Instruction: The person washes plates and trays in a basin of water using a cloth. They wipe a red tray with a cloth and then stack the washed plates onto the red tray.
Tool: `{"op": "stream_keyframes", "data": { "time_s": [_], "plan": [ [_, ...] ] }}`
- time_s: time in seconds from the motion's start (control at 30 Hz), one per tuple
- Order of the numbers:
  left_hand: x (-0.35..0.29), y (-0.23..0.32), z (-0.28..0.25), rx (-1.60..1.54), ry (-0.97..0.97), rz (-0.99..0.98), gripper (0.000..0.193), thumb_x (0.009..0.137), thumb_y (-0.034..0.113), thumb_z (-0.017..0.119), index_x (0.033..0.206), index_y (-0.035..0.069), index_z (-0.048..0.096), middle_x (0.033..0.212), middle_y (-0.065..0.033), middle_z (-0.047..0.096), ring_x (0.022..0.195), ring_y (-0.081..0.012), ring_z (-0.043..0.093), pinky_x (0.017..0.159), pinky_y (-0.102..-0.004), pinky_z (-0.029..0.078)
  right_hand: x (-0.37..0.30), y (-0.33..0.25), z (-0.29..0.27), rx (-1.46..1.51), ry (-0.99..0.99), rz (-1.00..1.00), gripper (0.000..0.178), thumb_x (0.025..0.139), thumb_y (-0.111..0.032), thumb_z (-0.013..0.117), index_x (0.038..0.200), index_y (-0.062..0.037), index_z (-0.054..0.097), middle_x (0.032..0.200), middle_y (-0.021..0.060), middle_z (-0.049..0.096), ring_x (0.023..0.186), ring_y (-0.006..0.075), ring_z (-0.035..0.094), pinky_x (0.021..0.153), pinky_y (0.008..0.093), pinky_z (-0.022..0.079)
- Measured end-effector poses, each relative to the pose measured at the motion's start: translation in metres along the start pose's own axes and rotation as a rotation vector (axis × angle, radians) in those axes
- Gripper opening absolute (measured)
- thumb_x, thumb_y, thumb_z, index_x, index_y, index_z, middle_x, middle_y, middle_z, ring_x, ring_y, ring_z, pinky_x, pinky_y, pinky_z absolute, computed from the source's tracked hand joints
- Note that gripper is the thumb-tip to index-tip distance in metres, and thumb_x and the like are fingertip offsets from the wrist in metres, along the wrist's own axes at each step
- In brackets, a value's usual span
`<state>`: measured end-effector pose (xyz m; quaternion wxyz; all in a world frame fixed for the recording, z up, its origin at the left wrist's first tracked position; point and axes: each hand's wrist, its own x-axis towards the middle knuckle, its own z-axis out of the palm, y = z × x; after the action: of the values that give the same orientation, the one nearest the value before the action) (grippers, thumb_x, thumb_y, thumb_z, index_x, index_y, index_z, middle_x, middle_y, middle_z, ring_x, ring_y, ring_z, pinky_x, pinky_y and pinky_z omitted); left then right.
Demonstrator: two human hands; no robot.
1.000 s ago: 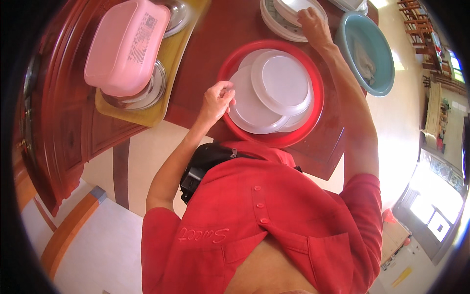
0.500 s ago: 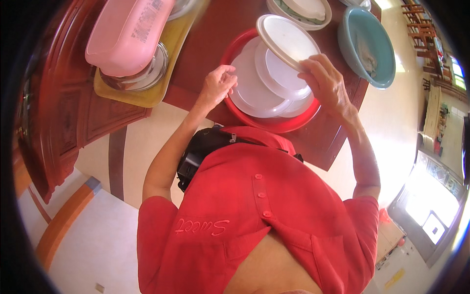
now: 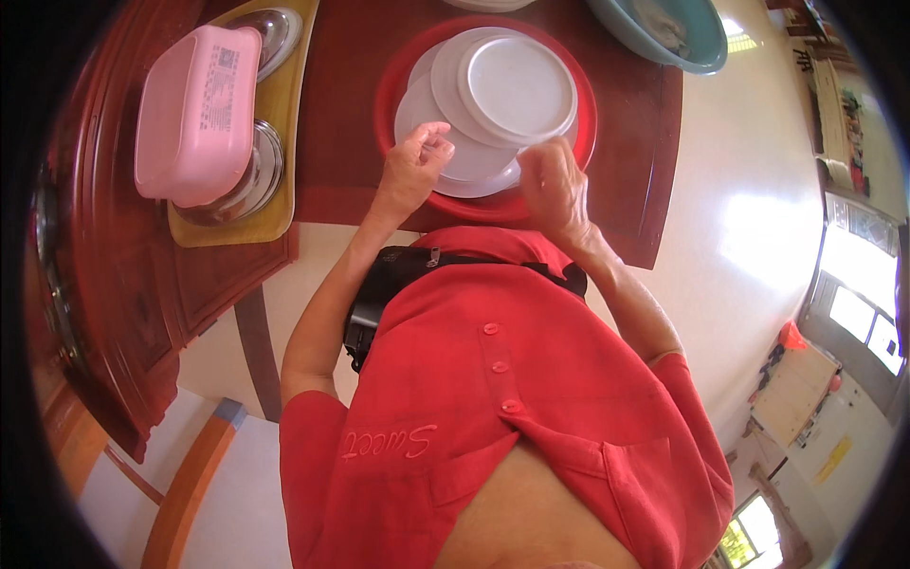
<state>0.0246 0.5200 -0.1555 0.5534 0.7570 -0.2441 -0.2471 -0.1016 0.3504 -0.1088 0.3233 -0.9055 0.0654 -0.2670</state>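
A stack of white plates (image 3: 445,161) lies inside a round red basin (image 3: 387,114) on the dark red table. The topmost white plate (image 3: 521,90) rests bottom up, off-centre to the right over the others. My left hand (image 3: 413,163) hovers over the left side of the stack, its fingers loosely bent and slightly apart, holding nothing. Close to the near edge of the top plate is my right hand (image 3: 555,190), smeared by motion. Its fingers look bent, and whether they touch the plate is hidden.
On the left, a yellow tray (image 3: 284,204) carries steel lids (image 3: 270,166) and a pink plastic container (image 3: 194,114). A teal basin (image 3: 654,33) with something pale inside stands at the far right of the table (image 3: 630,142). Another white dish (image 3: 491,3) shows at the top edge.
The white plate that my right hand held tilted up now lies on the stack. My right hand has come down and left, toward me. The view has shifted, and my left hand keeps its shape.
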Motion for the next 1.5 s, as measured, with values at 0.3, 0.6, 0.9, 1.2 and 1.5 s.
{"op": "stream_keyframes", "data": {
  "time_s": [0.3, 0.6, 0.9, 1.2, 1.5],
  "plan": [
    [0.057, 0.014, 0.001, 0.256, 0.176, -0.005, 0.031, 0.082, 0.015, 0.056, 0.109, 0.001, 0.056, 0.093, -0.0173, 0.063, 0.083, -0.0282, 0.061, 0.076, -0.0358, 0.048, 0.022, 0.075, -0.011, -0.141, -0.013, 0.473, 0.027, 0.083, -0.019, 0.056, 0.102, 0.0002, 0.052, 0.096, 0.0226, 0.054, 0.083, 0.0376, 0.055, 0.070, 0.0452, 0.044],
    [0.058, 0.013, 0.009, 0.501, 0.132, -0.027, 0.041, 0.078, 0.020, 0.060, 0.115, 0.003, 0.055, 0.091, -0.0147, 0.064, 0.083, -0.0263, 0.062, 0.076, -0.0351, 0.048, 0.046, 0.084, 0.002, -0.203, -0.249, 0.864, 0.050, 0.078, -0.042, 0.054, 0.103, 0.0012, 0.057, 0.096, 0.0216, 0.062, 0.091, 0.0359, 0.059, 0.080, 0.0432, 0.044],
    [0.071, 0.008, 0.013, 0.375, 0.165, -0.087, 0.043, 0.077, 0.022, 0.059, 0.112, -0.002, 0.055, 0.085, -0.0145, 0.065, 0.074, -0.0238, 0.064, 0.070, -0.0340, 0.049, 0.039, 0.092, 0.001, 0.066, -0.137, 0.927, 0.041, 0.076, -0.023, 0.060, 0.108, 0.0007, 0.054, 0.095, 0.0180, 0.063, 0.092, 0.0287, 0.061, 0.079, 0.0369, 0.046],
    [0.031, 0.044, 0.008, -0.005, -0.042, -0.369, 0.038, 0.083, 0.031, 0.060, 0.093, -0.005, 0.058, 0.070, -0.0102, 0.062, 0.054, -0.0150, 0.061, 0.042, -0.0258, 0.047, 0.011, 0.095, -0.015, 0.115, -0.029, 0.595, 0.030, 0.082, -0.011, 0.057, 0.110, -0.0023, 0.053, 0.098, 0.0144, 0.061, 0.084, 0.0258, 0.060, 0.074, 0.0353, 0.047],
    [-0.012, 0.033, 0.011, 0.162, -0.167, -0.368, 0.032, 0.087, 0.029, 0.056, 0.085, -0.004, 0.057, 0.065, -0.0109, 0.061, 0.050, -0.0152, 0.058, 0.048, -0.0291, 0.046, -0.008, 0.087, -0.012, -0.046, -0.115, 0.342, 0.032, 0.081, -0.014, 0.059, 0.111, -0.0041, 0.051, 0.096, 0.0152, 0.057, 0.082, 0.0311, 0.058, 0.071, 0.0395, 0.048]
  ]
}}
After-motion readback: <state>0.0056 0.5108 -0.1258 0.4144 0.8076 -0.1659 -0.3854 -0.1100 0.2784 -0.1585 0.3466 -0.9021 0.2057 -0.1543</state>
